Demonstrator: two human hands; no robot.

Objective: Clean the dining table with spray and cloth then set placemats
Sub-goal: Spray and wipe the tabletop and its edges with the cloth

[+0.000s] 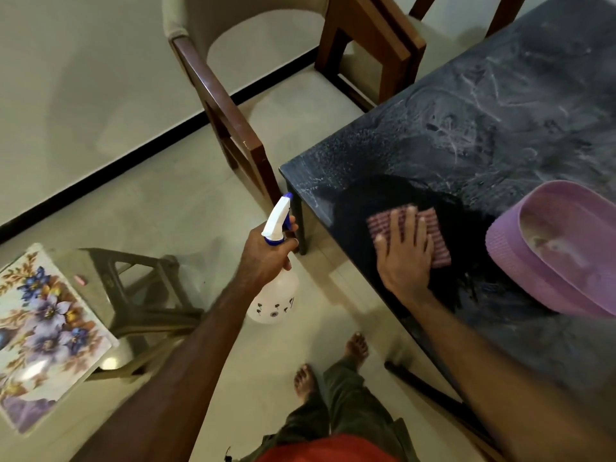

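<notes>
At the near corner of the dark table [500, 111], the right hand [405, 251] presses flat, fingers straight, on a folded red-and-white checked cloth [436, 235], which lies in a wiped black patch amid grey smeared film. The left hand [266, 253] grips the neck of a white spray bottle [276, 295] with a blue-tipped trigger, held off the table's edge above the floor.

Dark glossy stone table [500, 111], woven checked cloth [436, 235], translucent plastic spray bottle [276, 295], polished wooden chair [233, 128]
</notes>
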